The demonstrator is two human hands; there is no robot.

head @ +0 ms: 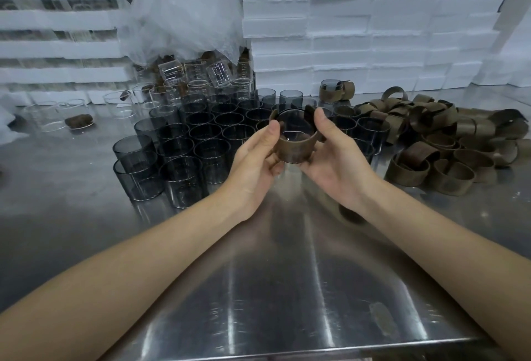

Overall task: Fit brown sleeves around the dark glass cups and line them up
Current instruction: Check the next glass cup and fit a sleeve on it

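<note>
A dark glass cup (291, 123) was held above the steel table (287, 288), gripped on either side by the left hand (257, 159) and the right hand (337, 159). The fingers of both were curled round it and the brown sleeve (296, 151) wrapped about its lower part. Bare dark cups (201, 142) were clustered just behind it, and loose sleeves (431, 142) were heaped to the right.

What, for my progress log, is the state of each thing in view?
Left hand, grips the held cup and sleeve.
Right hand, grips the same from the other side.
Held cup, lifted above the table.
Sleeve, wrapped round the held cup, ends apart.
Dark cups, upright, bare, clustered on the table.
Loose sleeves, piled at right.
</note>
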